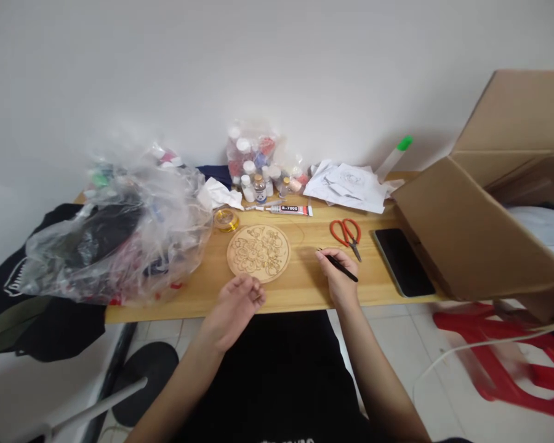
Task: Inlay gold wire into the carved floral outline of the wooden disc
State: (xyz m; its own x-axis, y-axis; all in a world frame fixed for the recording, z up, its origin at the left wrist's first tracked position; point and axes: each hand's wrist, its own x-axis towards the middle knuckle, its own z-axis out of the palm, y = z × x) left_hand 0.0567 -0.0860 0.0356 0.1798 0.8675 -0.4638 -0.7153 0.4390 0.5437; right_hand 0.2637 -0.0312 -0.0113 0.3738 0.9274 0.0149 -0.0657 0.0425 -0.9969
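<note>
A round wooden disc [258, 252] with a gold floral outline lies on the table in the middle of the view. My left hand [240, 307] is at its lower left edge, palm turned up and fingers curled; whether something small is between the fingertips is too small to tell. To the right of the disc, my right hand [339, 277] grips black tweezers [340, 268], their tip pointing up and left. Red-handled pliers [348, 237] rest just beyond that hand. Behind the disc are a roll of gold wire [226, 219] and a B-7000 glue tube [290, 210].
Plastic bags [143, 227] fill the left side. Small bottles [259, 187] and papers [348, 184] stand or lie along the wall. On the right are a phone [404, 261], an open cardboard box [438, 227] and a red stool [484, 351] below.
</note>
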